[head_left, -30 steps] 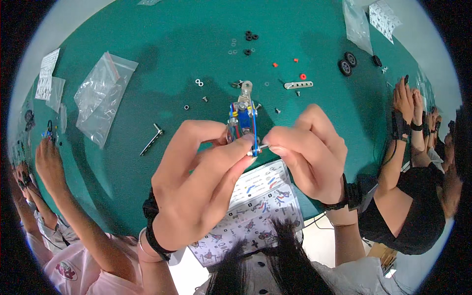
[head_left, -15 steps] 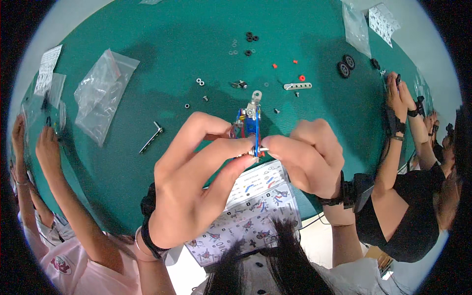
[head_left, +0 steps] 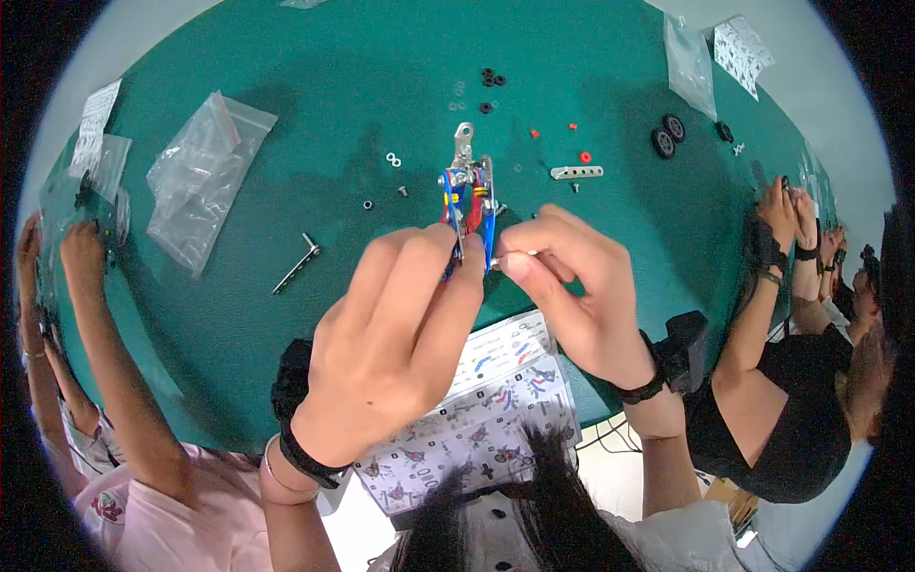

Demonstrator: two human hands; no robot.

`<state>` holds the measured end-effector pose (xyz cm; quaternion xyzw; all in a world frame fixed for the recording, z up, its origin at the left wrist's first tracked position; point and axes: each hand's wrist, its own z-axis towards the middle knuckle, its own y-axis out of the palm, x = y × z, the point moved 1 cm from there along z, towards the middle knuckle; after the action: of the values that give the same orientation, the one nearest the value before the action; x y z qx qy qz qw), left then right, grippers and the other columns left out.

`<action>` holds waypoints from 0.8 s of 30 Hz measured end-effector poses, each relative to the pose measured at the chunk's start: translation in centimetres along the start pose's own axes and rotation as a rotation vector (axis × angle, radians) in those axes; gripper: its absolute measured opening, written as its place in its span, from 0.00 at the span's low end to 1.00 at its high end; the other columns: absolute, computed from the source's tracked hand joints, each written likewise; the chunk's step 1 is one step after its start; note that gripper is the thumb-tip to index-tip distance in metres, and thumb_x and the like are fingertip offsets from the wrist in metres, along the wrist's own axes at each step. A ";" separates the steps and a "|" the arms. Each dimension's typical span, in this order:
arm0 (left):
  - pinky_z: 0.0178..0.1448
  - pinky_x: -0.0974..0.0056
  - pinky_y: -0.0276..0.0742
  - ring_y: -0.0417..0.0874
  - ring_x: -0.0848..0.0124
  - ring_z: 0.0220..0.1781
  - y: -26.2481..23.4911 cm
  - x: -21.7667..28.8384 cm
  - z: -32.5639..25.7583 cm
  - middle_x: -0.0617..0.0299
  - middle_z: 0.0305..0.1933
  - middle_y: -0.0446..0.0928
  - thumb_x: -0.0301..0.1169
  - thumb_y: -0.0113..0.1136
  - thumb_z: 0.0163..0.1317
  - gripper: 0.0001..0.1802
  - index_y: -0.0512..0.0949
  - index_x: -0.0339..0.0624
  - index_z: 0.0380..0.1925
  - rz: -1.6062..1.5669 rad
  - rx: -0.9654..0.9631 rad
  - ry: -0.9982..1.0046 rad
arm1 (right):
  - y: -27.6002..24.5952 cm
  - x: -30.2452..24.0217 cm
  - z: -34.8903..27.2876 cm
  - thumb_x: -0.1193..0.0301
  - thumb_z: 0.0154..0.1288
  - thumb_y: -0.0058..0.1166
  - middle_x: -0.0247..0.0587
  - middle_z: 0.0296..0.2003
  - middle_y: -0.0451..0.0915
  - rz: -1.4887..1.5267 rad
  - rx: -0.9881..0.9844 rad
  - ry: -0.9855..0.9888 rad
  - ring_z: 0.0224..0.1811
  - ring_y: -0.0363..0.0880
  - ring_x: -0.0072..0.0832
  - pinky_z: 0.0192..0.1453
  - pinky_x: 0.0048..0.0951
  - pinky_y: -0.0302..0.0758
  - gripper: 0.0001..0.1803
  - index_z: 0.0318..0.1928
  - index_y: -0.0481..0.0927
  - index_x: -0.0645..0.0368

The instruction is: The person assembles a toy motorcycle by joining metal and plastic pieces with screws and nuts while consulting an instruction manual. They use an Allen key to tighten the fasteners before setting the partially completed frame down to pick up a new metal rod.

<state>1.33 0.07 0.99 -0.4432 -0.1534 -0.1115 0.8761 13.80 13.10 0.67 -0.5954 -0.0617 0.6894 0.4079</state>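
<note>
Above the near part of the table, my left hand (head_left: 386, 334) is closed on a small construction model (head_left: 467, 195) of blue, red, yellow and silvery metal parts. A perforated metal strip with a rounded end points away from me at its far end. My right hand (head_left: 577, 296) is at the model's right side, thumb and forefinger pinched together on a small pale metal piece (head_left: 534, 254), mostly hidden by the fingers. The fingertips are next to a blue strip (head_left: 490, 238) of the model. My left fingers cover the model's near end.
On the green table (head_left: 324, 153) are a bolted metal strip (head_left: 297, 264), nuts (head_left: 393, 159), a perforated strip (head_left: 578, 173), red pieces (head_left: 585, 156), black rings (head_left: 489, 78), wheels (head_left: 668, 135) and a plastic bag (head_left: 205, 176). A printed sheet (head_left: 477, 429) lies nearest me. People work at both sides.
My left hand has rolled over so its back faces up, and the model has turned and moved slightly away and left. My right hand has shifted slightly away from me, still pinching.
</note>
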 end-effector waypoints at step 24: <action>0.39 0.69 0.75 0.78 0.68 0.35 0.2 -0.1 0.4 0.56 0.38 0.75 0.19 0.69 0.47 0.14 0.80 0.37 0.37 -0.336 0.062 -0.321 | -0.3 -0.6 0.0 0.76 0.65 0.52 0.42 0.29 0.73 0.128 -0.015 0.144 0.25 0.72 0.30 0.29 0.28 0.68 0.03 0.38 0.75 0.63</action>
<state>1.27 0.54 1.02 -0.3962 -0.3660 -0.1792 0.8228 13.88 12.89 1.35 -0.6493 0.0007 0.6689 0.3620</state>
